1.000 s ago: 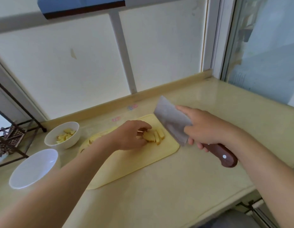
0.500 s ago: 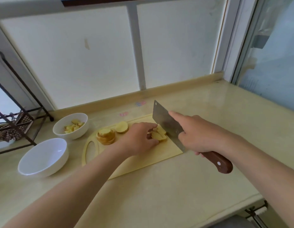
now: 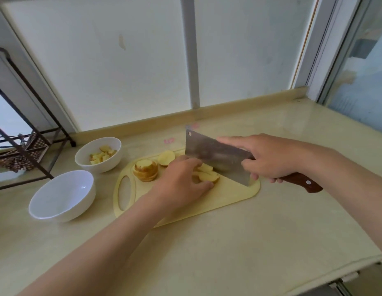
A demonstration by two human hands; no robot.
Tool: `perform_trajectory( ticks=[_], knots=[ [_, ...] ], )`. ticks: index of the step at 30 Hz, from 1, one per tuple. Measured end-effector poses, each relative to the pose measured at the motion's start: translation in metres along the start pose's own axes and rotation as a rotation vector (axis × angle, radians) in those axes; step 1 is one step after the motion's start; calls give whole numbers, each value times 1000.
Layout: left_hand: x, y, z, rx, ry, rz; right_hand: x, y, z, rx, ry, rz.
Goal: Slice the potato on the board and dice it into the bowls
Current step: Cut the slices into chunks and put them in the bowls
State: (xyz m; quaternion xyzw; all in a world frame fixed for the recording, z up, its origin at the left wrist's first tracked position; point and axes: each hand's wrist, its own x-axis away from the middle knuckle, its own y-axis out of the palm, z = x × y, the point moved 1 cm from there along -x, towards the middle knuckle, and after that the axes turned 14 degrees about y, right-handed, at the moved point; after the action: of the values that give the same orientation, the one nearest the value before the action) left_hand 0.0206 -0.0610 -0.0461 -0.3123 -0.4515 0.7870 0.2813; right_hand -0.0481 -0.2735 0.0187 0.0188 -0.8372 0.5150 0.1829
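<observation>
On the board (image 3: 239,195), the left hand (image 3: 181,180) clasps slices (image 3: 207,177) just beside the cleaver (image 3: 215,157) gripped by the right hand (image 3: 269,159), so a slip could nick its fingers.

Two bowls (image 3: 84,153) (image 3: 57,197), one board (image 3: 230,194), one cleaver (image 3: 215,159)

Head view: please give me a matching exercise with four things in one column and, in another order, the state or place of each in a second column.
Column one
1. near bowl
2. far bowl
3. cleaver
4. slice stack

Column two
A. gripped by the right hand
B. stands on the cutting board, untouched
C. empty
D. holds diced potato

Pairs: 1-C; 2-D; 3-A; 4-B
</observation>
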Motion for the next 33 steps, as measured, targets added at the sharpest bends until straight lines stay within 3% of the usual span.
perform_trajectory(
  ticks=[9, 14, 20, 33],
  knots=[
    [0, 0, 3, 87, -119, 29, 3, -5, -7, 72, 8, 21],
    [1, -8, -8, 134, -88, -41, 33, 5, -4, 6, 149, 120],
    [-3, -13, -5, 198, -56, -76, 62, 29, -27, -44, 263, 117],
    [3, -2, 0, 143, -106, 29, 54, 38, -58, 68, 260, 170]
  ],
)
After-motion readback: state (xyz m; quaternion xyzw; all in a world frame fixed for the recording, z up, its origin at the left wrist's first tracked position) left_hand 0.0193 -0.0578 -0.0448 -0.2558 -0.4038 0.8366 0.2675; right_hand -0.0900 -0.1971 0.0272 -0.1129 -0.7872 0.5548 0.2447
